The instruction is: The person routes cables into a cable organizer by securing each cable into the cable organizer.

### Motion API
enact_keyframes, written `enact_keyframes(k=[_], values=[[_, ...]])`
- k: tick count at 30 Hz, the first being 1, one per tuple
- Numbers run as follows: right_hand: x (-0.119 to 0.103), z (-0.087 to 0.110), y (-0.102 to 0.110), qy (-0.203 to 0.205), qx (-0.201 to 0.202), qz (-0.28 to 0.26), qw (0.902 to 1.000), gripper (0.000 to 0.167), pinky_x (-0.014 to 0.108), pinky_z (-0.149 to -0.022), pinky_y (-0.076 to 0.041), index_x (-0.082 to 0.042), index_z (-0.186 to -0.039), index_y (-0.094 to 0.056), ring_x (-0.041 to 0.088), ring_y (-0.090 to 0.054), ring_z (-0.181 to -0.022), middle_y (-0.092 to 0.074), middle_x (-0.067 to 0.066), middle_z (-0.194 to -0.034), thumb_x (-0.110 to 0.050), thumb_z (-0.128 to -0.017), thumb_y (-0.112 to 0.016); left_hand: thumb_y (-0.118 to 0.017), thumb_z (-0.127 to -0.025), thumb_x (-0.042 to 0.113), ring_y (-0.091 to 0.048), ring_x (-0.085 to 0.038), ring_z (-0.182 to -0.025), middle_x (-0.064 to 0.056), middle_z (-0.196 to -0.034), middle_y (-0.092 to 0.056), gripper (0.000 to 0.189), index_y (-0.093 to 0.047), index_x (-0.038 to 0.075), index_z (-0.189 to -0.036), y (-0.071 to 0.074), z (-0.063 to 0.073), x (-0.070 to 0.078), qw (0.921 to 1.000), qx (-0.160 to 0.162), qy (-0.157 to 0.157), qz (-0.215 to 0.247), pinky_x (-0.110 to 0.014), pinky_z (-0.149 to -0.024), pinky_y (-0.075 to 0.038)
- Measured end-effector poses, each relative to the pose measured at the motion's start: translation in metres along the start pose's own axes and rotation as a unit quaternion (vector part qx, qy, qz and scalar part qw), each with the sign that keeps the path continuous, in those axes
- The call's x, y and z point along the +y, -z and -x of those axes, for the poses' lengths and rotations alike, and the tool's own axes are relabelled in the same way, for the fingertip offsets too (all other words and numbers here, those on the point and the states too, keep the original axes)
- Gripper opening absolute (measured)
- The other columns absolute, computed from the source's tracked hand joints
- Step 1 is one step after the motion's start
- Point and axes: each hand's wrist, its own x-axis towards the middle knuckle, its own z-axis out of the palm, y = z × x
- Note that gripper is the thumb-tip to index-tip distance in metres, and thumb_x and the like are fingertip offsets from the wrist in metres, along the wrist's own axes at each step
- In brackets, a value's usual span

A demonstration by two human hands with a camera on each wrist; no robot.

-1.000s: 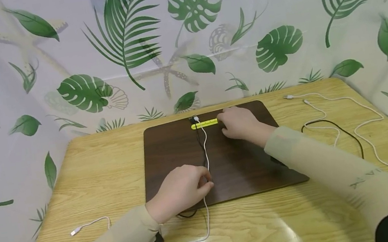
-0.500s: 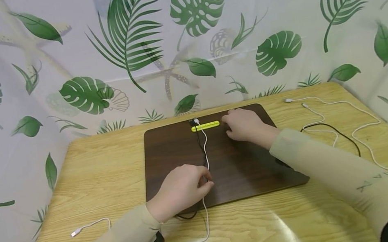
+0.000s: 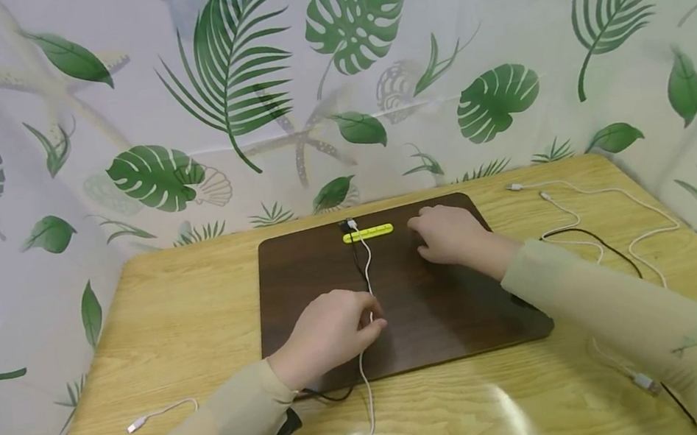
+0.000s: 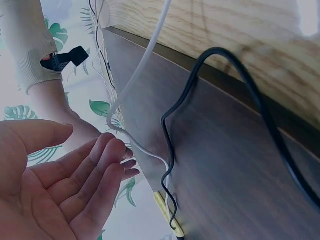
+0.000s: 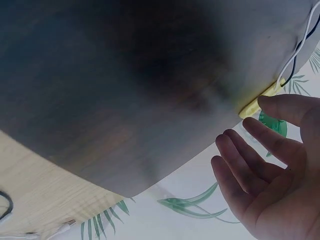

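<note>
A dark brown board (image 3: 448,307) lies on the wooden table. Near its far edge sits a yellow cable clip (image 3: 380,230), with a white cable (image 3: 368,259) and a black cable (image 4: 240,75) running from its left end. My left hand (image 3: 331,330) hovers over the board's front part, fingers loosely bent. In the left wrist view the white cable passes right by those fingertips. To the right of the clip, my right hand (image 3: 450,234) hangs above the board with relaxed fingers and nothing in them. In the right wrist view, its thumb overlaps the clip (image 5: 250,109).
More white cables (image 3: 636,195) and a black cable (image 3: 606,241) lie along the table's right side. A USB plug (image 3: 644,382) shows beside the right sleeve. Another white plug (image 3: 137,424) rests at the left, and a black connector (image 3: 288,425) by the left sleeve. Behind stands a leaf-patterned backdrop (image 3: 420,155).
My right hand has drawn away from the yellow clip, to the right, uncovering its right end. The left hand stays about where it was. A USB plug has come into view beside the right sleeve.
</note>
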Motion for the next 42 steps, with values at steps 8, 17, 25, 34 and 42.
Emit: enact_keyframes(k=[8, 17, 25, 34, 42], values=[[0.010, 0.006, -0.005, -0.004, 0.006, -0.001, 1.0000, 0.037, 0.051, -0.082, -0.062, -0.003, -0.128, -0.072, 0.036, -0.073, -0.104, -0.073, 0.019, -0.118, -0.017, -0.095, -0.076, -0.074, -0.100, 0.026, -0.059, -0.006, -0.066, 0.007, -0.076, -0.069, 0.013, -0.080, 0.015, -0.102, -0.003, -0.006, 0.002, 1.0000, -0.002, -0.008, 0.003, -0.026, -0.063, -0.049], [0.028, 0.012, -0.010, 0.001, 0.020, -0.021, 0.9996, 0.029, 0.053, -0.080, -0.061, -0.001, -0.120, -0.075, 0.037, -0.072, -0.102, -0.073, 0.020, -0.113, -0.011, -0.093, -0.075, -0.074, -0.100, 0.025, -0.055, -0.006, -0.064, 0.006, -0.075, -0.068, 0.013, -0.080, 0.013, -0.101, -0.006, -0.012, 0.007, 0.9998, -0.009, -0.008, 0.016, -0.024, -0.061, -0.046], [0.044, 0.023, -0.007, -0.018, 0.014, -0.012, 0.9997, 0.024, 0.051, -0.077, -0.061, -0.001, -0.115, -0.076, 0.036, -0.072, -0.095, -0.072, 0.020, -0.110, -0.011, -0.093, -0.074, -0.074, -0.101, 0.026, -0.053, -0.004, -0.063, 0.007, -0.074, -0.065, 0.016, -0.079, 0.014, -0.108, -0.014, -0.024, 0.018, 0.9996, -0.019, -0.020, 0.010, -0.021, -0.061, -0.045], [0.064, 0.036, 0.002, -0.028, 0.002, -0.002, 0.9996, 0.022, 0.050, -0.071, -0.060, 0.001, -0.113, -0.073, 0.034, -0.072, -0.087, -0.074, 0.020, -0.104, -0.010, -0.094, -0.073, -0.074, -0.101, 0.029, -0.057, -0.001, -0.068, 0.009, -0.079, -0.068, 0.019, -0.078, 0.015, -0.113, -0.024, -0.039, 0.040, 0.9982, -0.045, -0.038, -0.009, -0.018, -0.063, -0.047], [0.085, 0.050, 0.007, -0.077, 0.009, -0.007, 0.9970, 0.023, 0.052, -0.066, -0.060, 0.002, -0.112, -0.073, 0.038, -0.073, -0.089, -0.076, 0.023, -0.109, -0.007, -0.091, -0.068, -0.074, -0.101, 0.032, -0.058, 0.000, -0.071, 0.010, -0.085, -0.071, 0.021, -0.077, 0.017, -0.116, -0.030, -0.045, 0.056, 0.9965, -0.051, -0.064, -0.019, -0.017, -0.066, -0.048]])
